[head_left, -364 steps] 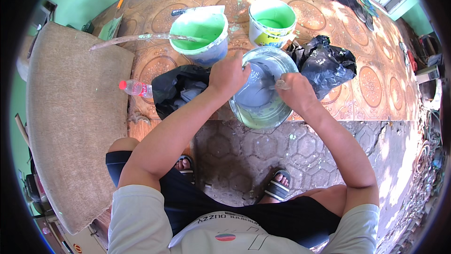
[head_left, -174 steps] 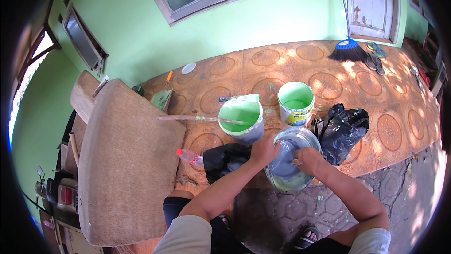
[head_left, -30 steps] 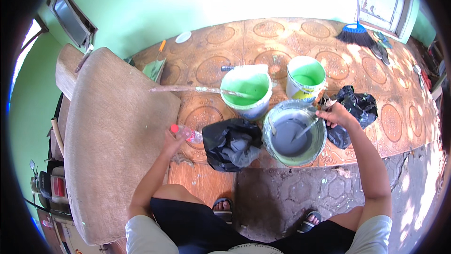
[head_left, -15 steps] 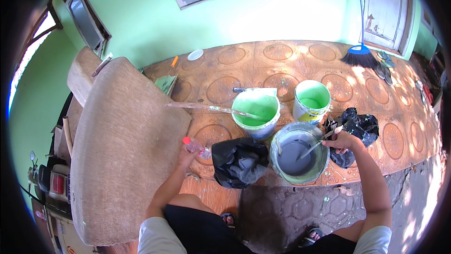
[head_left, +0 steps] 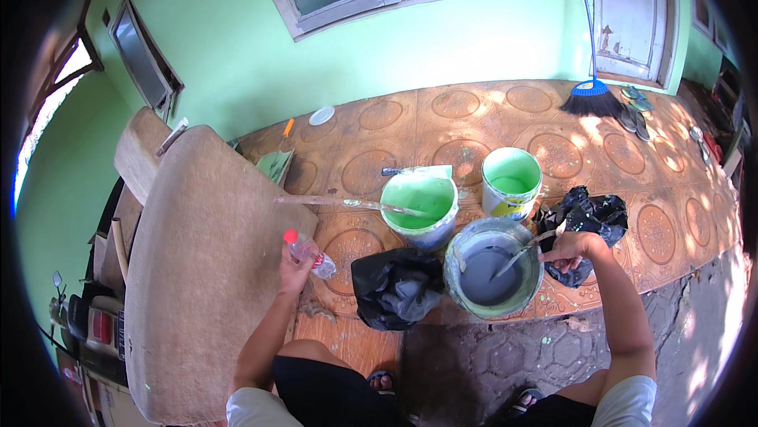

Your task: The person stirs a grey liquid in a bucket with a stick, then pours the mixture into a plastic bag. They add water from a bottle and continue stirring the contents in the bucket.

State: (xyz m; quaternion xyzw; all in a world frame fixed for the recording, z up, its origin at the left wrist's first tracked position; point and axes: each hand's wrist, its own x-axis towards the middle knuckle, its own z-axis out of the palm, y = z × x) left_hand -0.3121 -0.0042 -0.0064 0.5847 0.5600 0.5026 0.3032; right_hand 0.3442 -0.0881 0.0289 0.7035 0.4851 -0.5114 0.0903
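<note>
My left hand (head_left: 295,270) is closed around a small clear plastic bottle (head_left: 324,266) with a red cap, beside the brown cushioned seat. A bucket (head_left: 460,300) of grey liquid stands in front of me, with a stirring stick (head_left: 517,259) leaning in it against the right rim. My right hand (head_left: 575,250) is beside that rim, just below the stick's upper end; its fingers reach toward the bucket and appear free of the stick. A black plastic bag (head_left: 395,289) with grey material inside sits between the bottle and the bucket.
Behind stand a bucket of light green paint (head_left: 430,233) with a long stick across it and a flat blade on its rim, and another green-lined bucket (head_left: 505,204). A black bag (head_left: 604,218) lies right. The brown seat (head_left: 213,269) fills the left; a broom (head_left: 592,99) leans far right.
My right hand has come off the stirring stick and sits lower beside the bucket rim. The bottle has shifted slightly left in my left hand. The whole view has tilted a little.
</note>
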